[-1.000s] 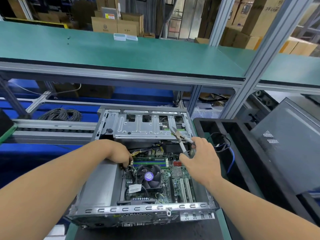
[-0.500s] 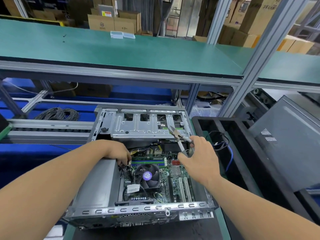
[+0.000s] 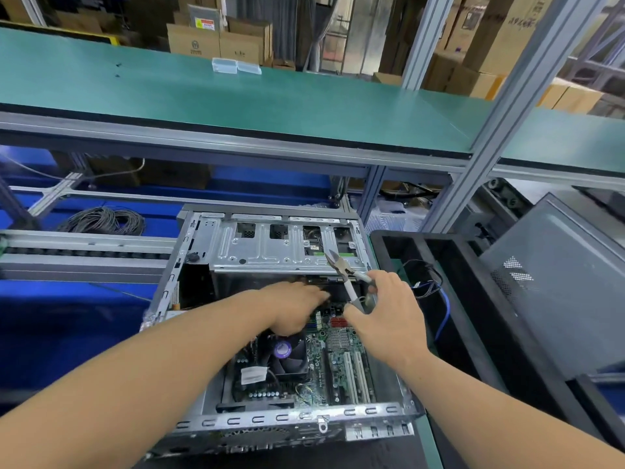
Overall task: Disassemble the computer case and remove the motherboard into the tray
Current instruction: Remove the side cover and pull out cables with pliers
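Left hand: the left hand (image 3: 294, 308) had crossed from the near-left corner of the computer case (image 3: 277, 333), where it sat a second earlier, to the far middle of the board. Its fingers (image 3: 319, 296) were blurred with motion and reached into the dark gap under the drive cage (image 3: 280, 247); I could not tell whether they gripped anything.

Right hand: the right hand (image 3: 385, 316) had barely moved. Its fingers were curled round the handles of the cutters (image 3: 345, 275), whose tips pointed up and away over the cage.

Motherboard: the motherboard (image 3: 338, 346) was still seated in the case, just beneath and nearer than both sets of fingers, with the CPU fan (image 3: 287, 357) right below the left wrist and the white slots (image 3: 355, 377) under the right forearm.

Tray: the black tray (image 3: 473, 299) stood to the right of the right fingers, on the green desk (image 3: 427, 441), holding only some loose cables (image 3: 433, 289).

Change: the left fingers now worked close beside the cutters.

Meaning: it looked to me as if the person was gathering a cable at the far edge of the board to free or snip it. The board was not yet ready to lift out.

Watch: the cutter tips were near the left fingers.
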